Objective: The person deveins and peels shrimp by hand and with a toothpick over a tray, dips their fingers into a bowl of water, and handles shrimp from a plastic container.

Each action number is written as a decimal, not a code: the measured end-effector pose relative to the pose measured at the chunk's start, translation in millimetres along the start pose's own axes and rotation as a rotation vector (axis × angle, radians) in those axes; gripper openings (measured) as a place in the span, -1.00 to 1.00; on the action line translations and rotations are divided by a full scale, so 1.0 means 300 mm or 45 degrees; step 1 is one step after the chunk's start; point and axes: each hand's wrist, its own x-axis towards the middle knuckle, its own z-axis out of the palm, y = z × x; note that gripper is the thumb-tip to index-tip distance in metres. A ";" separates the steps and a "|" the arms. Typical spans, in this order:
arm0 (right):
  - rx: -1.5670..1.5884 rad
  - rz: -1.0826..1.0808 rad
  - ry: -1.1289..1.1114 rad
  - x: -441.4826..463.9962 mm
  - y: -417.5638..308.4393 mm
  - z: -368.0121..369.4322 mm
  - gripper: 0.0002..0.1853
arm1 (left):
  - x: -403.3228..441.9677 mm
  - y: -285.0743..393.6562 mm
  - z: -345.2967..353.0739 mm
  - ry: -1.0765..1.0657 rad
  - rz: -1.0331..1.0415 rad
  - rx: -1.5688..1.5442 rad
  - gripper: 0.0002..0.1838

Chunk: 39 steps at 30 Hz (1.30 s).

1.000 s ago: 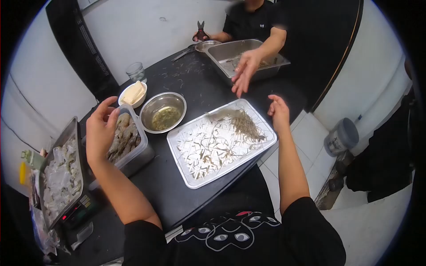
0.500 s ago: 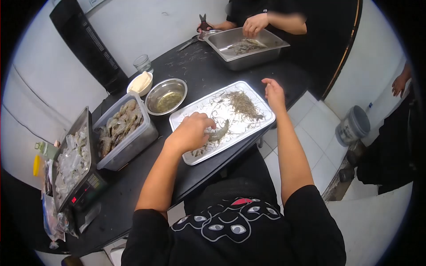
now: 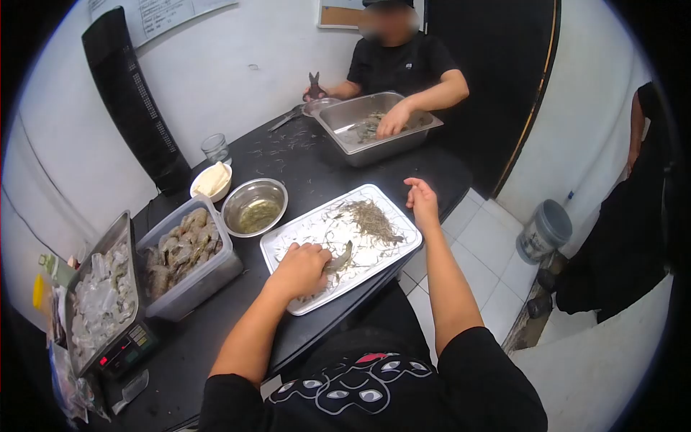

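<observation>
My left hand (image 3: pixel 301 269) is over the left part of the white tray (image 3: pixel 301 308), fingers curled round the near end of a grey shrimp (image 3: pixel 340 261). The shrimp's other end sticks out to the right, over scattered thin trimmings. A denser pile of trimmings (image 3: pixel 374 219) lies on the tray's right part. My right hand (image 3: pixel 422 200) hovers just beyond the tray's right edge, fingers bent inward; whether they pinch anything is too small to tell. Left of the tray, a plastic tub (image 3: pixel 188 295) holds many shrimps, and a steel bowl (image 3: pixel 255 209) has bits in liquid.
A co-worker (image 3: pixel 410 68) reaches into a deep steel pan (image 3: pixel 374 149) across the table, holding scissors (image 3: pixel 314 85) in the other hand. Around the left side are a scale with a heaped tray (image 3: pixel 101 299), a white bowl (image 3: pixel 211 181) and a glass (image 3: pixel 216 147). A bucket (image 3: pixel 545 232) stands on the floor.
My left hand came from the tub to the tray with a shrimp and stays over the tray's left part. The co-worker's empty hand went back into the pan. The view has shifted.
</observation>
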 end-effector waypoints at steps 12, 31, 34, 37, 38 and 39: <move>-0.043 0.033 0.055 -0.023 -0.027 0.009 -0.75 | 0.021 -0.082 0.006 0.156 -0.279 -0.851 -0.68; -0.543 -0.264 -0.459 -0.280 -0.356 0.413 -0.83 | 0.144 -0.047 0.029 0.609 -0.333 -1.447 -0.63; -0.538 -0.273 -0.481 -0.286 -0.329 0.436 -0.82 | 0.138 -0.053 0.060 0.745 -0.277 -1.452 -0.60; -0.479 -0.226 -0.491 -0.289 -0.330 0.455 -0.82 | 0.151 -0.051 0.095 0.825 -0.207 -1.595 -0.60; -0.464 -0.213 -0.492 -0.288 -0.331 0.458 -0.82 | 0.156 -0.052 0.110 0.843 -0.227 -1.618 -0.61; -0.449 -0.199 -0.494 -0.287 -0.332 0.461 -0.82 | 0.161 -0.052 0.118 0.861 -0.247 -1.641 -0.61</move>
